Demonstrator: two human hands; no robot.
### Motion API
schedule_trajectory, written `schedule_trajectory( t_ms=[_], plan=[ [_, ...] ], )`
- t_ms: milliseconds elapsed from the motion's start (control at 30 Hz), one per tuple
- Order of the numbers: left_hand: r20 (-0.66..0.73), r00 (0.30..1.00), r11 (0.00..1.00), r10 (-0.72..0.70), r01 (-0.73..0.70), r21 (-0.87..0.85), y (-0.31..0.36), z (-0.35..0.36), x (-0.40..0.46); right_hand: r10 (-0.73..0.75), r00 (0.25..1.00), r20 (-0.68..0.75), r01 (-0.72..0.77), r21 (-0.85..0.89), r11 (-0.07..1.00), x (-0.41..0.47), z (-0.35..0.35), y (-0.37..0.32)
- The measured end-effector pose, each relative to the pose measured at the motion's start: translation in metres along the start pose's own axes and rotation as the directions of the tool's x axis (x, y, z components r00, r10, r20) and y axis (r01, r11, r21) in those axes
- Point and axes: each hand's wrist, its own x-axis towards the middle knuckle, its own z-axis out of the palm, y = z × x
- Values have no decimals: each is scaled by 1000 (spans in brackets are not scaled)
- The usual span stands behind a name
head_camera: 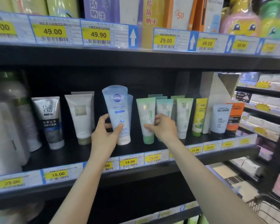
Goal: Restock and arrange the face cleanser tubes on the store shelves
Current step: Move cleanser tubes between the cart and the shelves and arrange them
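On the middle shelf (pixel 81 152), a pale blue cleanser tube (pixel 117 110) is held upright, cap down, by the left hand (pixel 103 135); its long axis runs vertically, and the thumb is curled across the lower front while the fingers (pixel 103 118) wrap behind it. A second blue tube (pixel 130 102) is seen just behind it. To the right, a green cleanser tube (pixel 146 117) stands cap down at the front of its row, and it is pinched near its lower half by the right hand (pixel 164 126), the thumb pressed on the front and the fingers curled at its right edge. The two grasped tubes stand side by side, near each other, with a dark gap between them. Whether the blue tube's cap rests on the shelf or is lifted slightly cannot be told, since the view is soft there. The coming move is judged to turn on that gap: each tube lies directly within its own hand, so only a small sideways shift seems needed.
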Motion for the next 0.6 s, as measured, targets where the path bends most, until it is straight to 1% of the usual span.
schedule_trajectory(
  t_ms=[200, 433, 600],
  plan=[
    [10, 1000, 999, 14, -15, 28, 0, 0, -1, -8, 1000, 2, 8, -63, 998, 2, 5, 0],
    [14, 1000, 999, 18, -19, 39, 1, 0, -1, -52, 999, -6, 51, -138, 989, 2, 10, 4],
    [26, 1000, 998, 6, -7, 56, 2, 0, -2, -63, 998, 8, 63, -145, 987, 1, 11, 4]
  ],
)
